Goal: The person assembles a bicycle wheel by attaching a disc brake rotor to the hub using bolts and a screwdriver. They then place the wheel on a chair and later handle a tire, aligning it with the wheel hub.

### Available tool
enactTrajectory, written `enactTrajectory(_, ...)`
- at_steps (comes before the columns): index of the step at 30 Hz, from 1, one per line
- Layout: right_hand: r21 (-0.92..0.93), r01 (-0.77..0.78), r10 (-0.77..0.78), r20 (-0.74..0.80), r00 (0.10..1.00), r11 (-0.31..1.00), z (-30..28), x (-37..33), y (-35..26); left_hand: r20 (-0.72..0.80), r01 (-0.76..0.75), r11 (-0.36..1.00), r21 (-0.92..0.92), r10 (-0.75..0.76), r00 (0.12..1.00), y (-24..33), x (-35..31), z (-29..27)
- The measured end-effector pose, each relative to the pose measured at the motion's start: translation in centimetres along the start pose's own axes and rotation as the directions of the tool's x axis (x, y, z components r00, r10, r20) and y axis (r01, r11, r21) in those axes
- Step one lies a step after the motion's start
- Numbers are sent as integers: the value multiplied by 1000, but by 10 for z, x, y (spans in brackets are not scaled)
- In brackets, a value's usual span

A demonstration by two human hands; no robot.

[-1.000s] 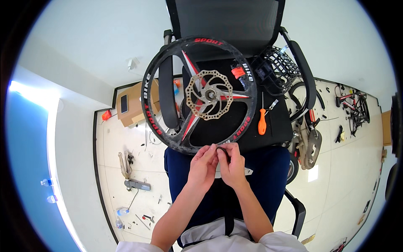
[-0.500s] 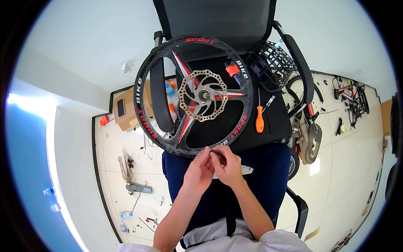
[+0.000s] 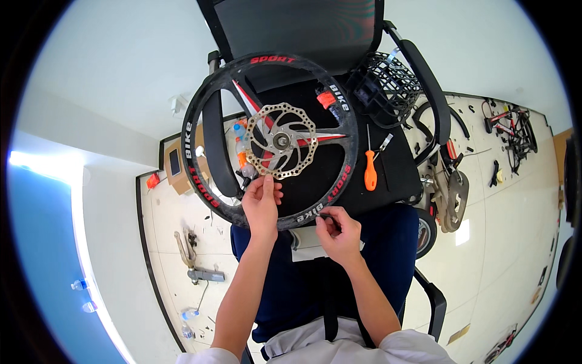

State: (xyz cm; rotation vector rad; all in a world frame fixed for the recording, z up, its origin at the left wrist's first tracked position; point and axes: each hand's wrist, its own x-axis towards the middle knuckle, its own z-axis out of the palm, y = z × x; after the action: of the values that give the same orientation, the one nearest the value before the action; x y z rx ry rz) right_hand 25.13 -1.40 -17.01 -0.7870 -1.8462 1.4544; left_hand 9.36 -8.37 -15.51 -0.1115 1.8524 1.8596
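A black bicycle wheel (image 3: 190, 151) with three red-and-white spokes leans over the chair seat in front of me. A silver brake disc (image 3: 308, 130), full of holes, sits around its hub (image 3: 281, 142). My left hand (image 3: 262, 209) is at the disc's lower edge, its fingertips closed over a disc hole; whatever they may pinch is hidden. My right hand (image 3: 341, 236) is by the near rim, thumb and fingers pressed together. A small dark thing shows at its fingertips, too small to name.
On the black chair seat (image 3: 394, 176) lie an orange-handled screwdriver (image 3: 370, 173) and a small tool (image 3: 384, 144). A black basket (image 3: 388, 91) stands at the back right. A cardboard box (image 3: 176, 178) with a phone (image 3: 174, 162), bottles and bike parts are on the floor.
My hands, together at the near rim before, have parted. The left moved up and left to the disc; the right shifted slightly right and down. The wheel appears a little further left.
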Motion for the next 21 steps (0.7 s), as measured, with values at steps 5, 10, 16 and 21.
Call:
enactTrajectory(5,24,-42,42,-19,999,999,-9,-1,9,-28,-214,967,136,220,975,-11,3,8)
enactTrajectory(10,38,-63,63,-8,998,997,-8,9,10,-21,-276,952,130,281,959,-18,8,10)
enactTrajectory(16,58,-101,98,57,994,993,-5,77,-1,73,-186,970,156,177,982,-15,-2,1)
enactTrajectory(21,40,-1,-6,163,987,999,22,118,-14,85,-178,973,148,167,982,-9,-28,-3)
